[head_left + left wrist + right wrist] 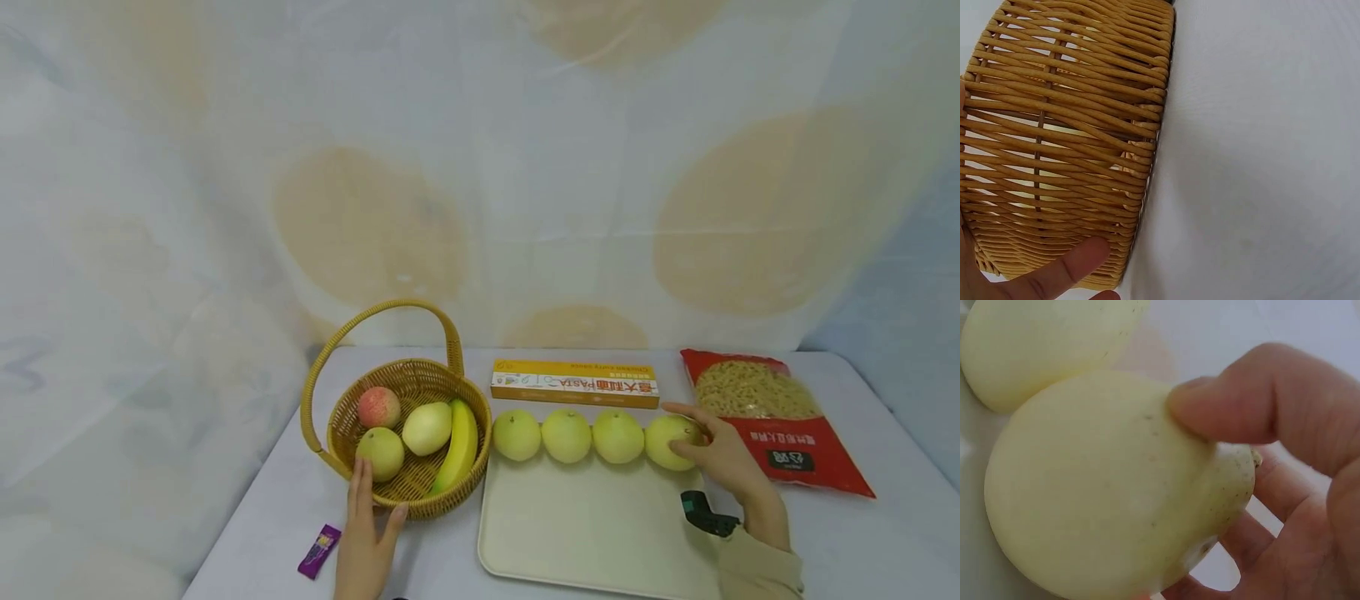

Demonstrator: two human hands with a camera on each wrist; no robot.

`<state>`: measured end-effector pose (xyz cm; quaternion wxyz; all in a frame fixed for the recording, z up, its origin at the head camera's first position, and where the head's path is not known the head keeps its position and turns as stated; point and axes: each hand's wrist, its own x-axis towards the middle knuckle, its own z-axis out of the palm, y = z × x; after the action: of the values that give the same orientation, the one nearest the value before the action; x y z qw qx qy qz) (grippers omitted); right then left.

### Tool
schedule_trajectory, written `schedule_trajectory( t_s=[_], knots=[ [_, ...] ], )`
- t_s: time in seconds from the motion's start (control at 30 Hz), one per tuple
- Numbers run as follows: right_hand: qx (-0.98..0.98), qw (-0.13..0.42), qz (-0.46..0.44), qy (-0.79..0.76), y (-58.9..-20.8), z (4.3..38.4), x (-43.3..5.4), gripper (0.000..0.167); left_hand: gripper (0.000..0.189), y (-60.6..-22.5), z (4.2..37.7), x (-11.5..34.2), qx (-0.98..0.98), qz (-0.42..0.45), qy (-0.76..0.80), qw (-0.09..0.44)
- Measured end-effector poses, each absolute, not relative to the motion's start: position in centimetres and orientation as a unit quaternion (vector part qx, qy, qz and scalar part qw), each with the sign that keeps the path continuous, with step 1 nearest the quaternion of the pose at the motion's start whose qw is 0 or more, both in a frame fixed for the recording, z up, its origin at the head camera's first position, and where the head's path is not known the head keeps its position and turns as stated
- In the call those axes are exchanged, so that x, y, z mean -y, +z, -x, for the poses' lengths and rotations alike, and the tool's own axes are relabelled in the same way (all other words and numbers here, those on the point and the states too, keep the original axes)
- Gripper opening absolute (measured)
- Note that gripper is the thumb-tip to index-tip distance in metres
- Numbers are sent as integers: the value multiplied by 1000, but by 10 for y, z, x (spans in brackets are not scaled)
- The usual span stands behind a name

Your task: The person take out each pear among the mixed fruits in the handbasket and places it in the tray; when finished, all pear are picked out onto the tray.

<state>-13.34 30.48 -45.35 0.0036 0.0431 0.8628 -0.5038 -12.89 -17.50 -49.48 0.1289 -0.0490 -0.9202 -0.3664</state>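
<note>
At the tray's far right corner, my right hand (731,458) grips the last pale yellow-green pear (663,442) of a row. In the right wrist view, the thumb presses one side of this pear (1091,487), with fingers around the stem end. My left hand (363,542) rests against the near side of a wicker basket (427,507), fingers straight and thumb spread. Its fingertips touch the woven wall in the left wrist view. Inside the basket lie a peach (378,407), a green pear (380,454), a paler pear (427,428) and a banana (459,450).
Several pears (567,436) line the far edge of a cream tray (592,525). Behind them lies a pasta box (574,384). A red pasta bag (798,450) lies right of the tray, and a small purple packet (319,551) left of my left hand. The basket's handle (360,321) arches upward.
</note>
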Motion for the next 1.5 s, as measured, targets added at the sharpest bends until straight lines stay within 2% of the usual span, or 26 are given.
schedule_trajectory(
  t_s=[0.57, 0.7, 0.87, 1.07, 1.27, 1.5],
  knots=[
    [-849, -46, -59, -522, -442, 140, -292, 56, 80, -495, 125, 186, 923, 28, -366, 119],
    [-854, -89, -44, -511, -431, 139, -282, 53, 80, -496, 124, 187, 923, 27, -363, 124],
    [-844, -143, 33, -516, -421, 142, -261, 47, 80, -500, 126, 185, 921, 29, -367, 129],
    [-830, -119, 101, -535, -414, 152, -227, 41, 79, -501, 132, 175, 917, 40, -372, 138],
    [-815, -66, 142, -557, -408, 172, -189, 42, 78, -502, 135, 170, 916, 40, -376, 131],
    [-768, -35, 206, -605, -413, 193, -138, 41, 79, -505, 132, 175, 919, 32, -368, 137]
  ],
)
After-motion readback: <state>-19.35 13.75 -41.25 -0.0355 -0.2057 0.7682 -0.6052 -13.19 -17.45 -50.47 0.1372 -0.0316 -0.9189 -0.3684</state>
